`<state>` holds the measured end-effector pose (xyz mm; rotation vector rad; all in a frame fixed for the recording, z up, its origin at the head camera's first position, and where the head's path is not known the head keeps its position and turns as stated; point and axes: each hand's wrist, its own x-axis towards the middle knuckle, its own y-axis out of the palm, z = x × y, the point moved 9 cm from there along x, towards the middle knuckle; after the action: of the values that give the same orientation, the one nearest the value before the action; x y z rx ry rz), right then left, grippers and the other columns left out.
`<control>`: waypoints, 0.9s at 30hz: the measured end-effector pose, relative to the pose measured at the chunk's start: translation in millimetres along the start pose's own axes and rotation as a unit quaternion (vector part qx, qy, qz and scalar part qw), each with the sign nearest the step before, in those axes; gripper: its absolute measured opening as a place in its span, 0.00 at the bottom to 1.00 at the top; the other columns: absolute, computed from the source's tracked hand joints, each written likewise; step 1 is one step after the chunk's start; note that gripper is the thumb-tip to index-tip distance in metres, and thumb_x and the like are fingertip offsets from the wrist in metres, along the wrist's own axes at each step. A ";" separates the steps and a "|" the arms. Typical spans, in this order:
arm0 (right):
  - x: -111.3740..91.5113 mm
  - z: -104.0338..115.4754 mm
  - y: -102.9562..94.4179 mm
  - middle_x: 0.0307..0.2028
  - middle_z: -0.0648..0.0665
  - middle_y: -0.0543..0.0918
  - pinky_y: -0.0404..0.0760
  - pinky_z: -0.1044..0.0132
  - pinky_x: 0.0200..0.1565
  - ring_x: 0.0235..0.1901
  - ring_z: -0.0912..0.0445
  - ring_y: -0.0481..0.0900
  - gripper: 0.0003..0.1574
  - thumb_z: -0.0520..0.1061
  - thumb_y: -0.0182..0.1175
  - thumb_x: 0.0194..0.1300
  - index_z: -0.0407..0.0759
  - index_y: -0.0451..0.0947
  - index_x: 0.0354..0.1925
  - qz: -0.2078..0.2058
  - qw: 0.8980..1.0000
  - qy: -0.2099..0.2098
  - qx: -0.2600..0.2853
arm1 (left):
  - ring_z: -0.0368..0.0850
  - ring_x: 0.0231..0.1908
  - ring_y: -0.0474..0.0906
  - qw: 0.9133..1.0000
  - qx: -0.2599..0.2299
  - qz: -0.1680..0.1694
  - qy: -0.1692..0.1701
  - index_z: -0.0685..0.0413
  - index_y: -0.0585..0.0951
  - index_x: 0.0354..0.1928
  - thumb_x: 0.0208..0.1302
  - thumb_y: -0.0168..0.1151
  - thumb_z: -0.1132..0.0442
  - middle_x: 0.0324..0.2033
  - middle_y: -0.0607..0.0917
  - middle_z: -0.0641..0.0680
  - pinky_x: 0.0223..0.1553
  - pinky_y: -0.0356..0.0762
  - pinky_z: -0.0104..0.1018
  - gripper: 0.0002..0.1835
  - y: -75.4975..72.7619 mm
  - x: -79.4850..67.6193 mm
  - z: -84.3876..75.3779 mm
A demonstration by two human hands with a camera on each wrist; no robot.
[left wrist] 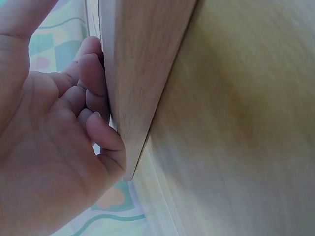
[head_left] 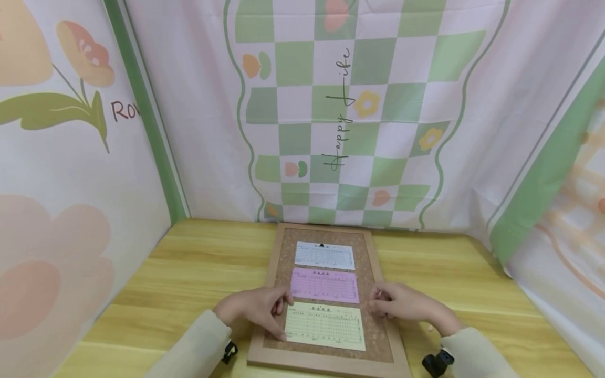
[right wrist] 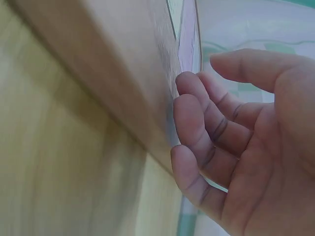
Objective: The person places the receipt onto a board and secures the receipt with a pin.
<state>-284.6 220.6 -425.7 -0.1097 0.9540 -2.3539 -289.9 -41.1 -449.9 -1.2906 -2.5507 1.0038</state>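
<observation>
A framed cork board [head_left: 280,352] lies on the table with three printed paper slips in a column. The yellow slip [head_left: 325,326] is nearest, the pink slip [head_left: 324,285] in the middle, the pale blue slip [head_left: 324,256] farthest. My left hand [head_left: 260,311] rests at the yellow slip's left edge, thumb by its lower corner and fingers by its upper one. In the left wrist view its other fingers curl loosely against the wooden frame [left wrist: 147,59]. Over the board's right side, my right hand [head_left: 402,304] has loosely bent fingers, with nothing visible in them.
A small black clip or pin [head_left: 322,245] sits at the blue slip's top edge. The board lies on a wood-grain table [head_left: 198,268]. A patterned curtain [head_left: 293,105] hangs behind its far edge, and more printed cloth stands at both sides.
</observation>
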 end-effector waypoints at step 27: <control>-60.4 -54.7 -47.4 0.37 0.48 0.81 0.75 0.66 0.35 0.35 0.64 0.74 0.12 0.43 0.56 0.75 0.37 0.81 0.46 -0.015 0.998 0.023 -0.050 | 0.37 0.31 0.67 1.000 -0.008 -0.006 -0.005 0.52 0.72 0.52 0.49 0.81 0.61 0.32 0.73 0.48 0.34 0.68 0.28 0.32 0.5 -0.9 3.5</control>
<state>-273.9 314.3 -426.5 -0.1109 1.1004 -2.3441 -290.3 -43.4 -452.8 -1.2757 -2.5755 0.9924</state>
